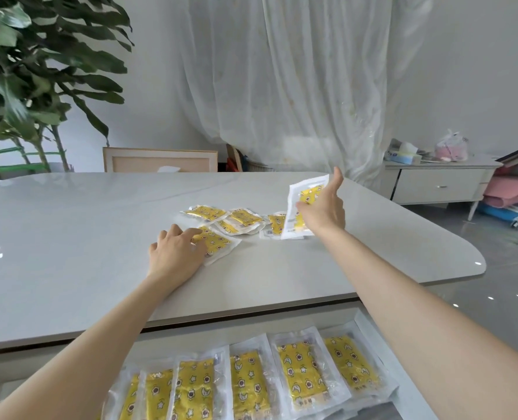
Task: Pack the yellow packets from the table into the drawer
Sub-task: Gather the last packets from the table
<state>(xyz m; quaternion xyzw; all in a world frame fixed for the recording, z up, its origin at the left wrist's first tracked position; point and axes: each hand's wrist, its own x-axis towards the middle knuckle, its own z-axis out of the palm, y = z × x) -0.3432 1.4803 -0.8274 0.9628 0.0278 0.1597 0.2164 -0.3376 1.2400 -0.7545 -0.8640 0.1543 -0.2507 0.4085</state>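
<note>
Several yellow packets (242, 218) in clear wrappers lie scattered in the middle of the white table (70, 237). My right hand (324, 207) holds one yellow packet (304, 204) upright above the table, thumb raised. My left hand (176, 253) lies flat on the table, its fingers resting on another yellow packet (218, 242). Below the table's near edge the open drawer (403, 386) holds a row of several yellow packets (248, 383) laid side by side.
A large potted plant (24, 86) stands at the back left. Behind the table are a chair back (159, 159) and a white curtain. A low white cabinet (439, 183) with clutter stands at the right, with pink bedding beside it.
</note>
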